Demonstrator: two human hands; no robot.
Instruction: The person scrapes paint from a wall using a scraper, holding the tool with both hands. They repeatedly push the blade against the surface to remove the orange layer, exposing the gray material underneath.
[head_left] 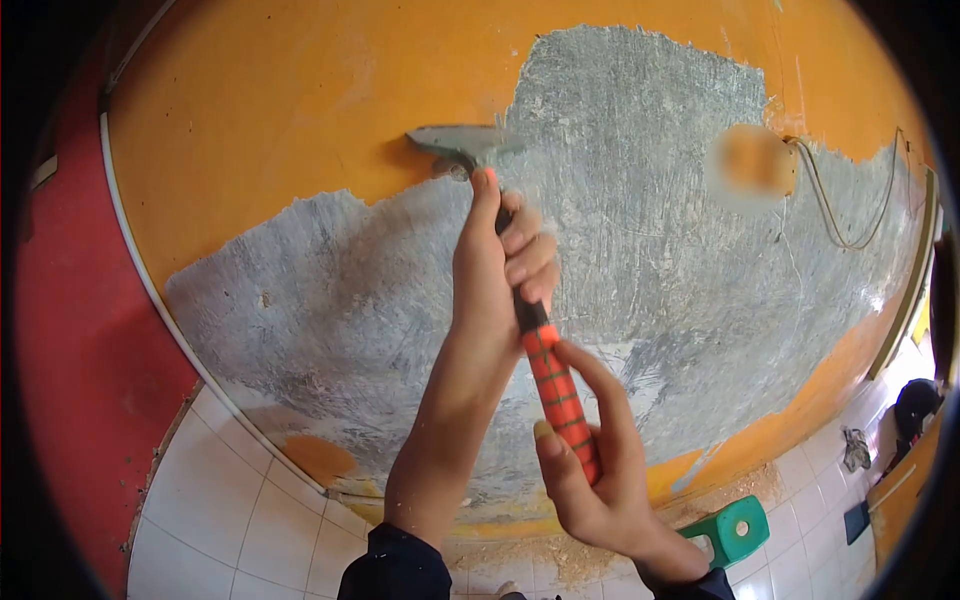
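A wall scraper (pixel 563 395) with a wide metal blade and an orange-red handle marked with dark lines slants across the middle of the view. My left hand (pixel 490 245) is closed around its dark upper shaft, thumb pointing up toward the blade. Lower down, my right hand (pixel 600 470) curls around the orange-red grip, with its thumb and index finger along the sides. The blade (pixel 455 137) lies against the orange wall paint (pixel 300 110), right at the ragged edge where bare grey plaster (pixel 640 180) begins.
A blurred patch on the wall (pixel 750 165) has a loose cable (pixel 835 225) hanging beside it. White trim (pixel 150 260) separates the wall from a red surface (pixel 75 350). Below, a green stool (pixel 735 530) stands on white tiles (pixel 205 500), with paint flakes (pixel 580 562) scattered along the wall's foot.
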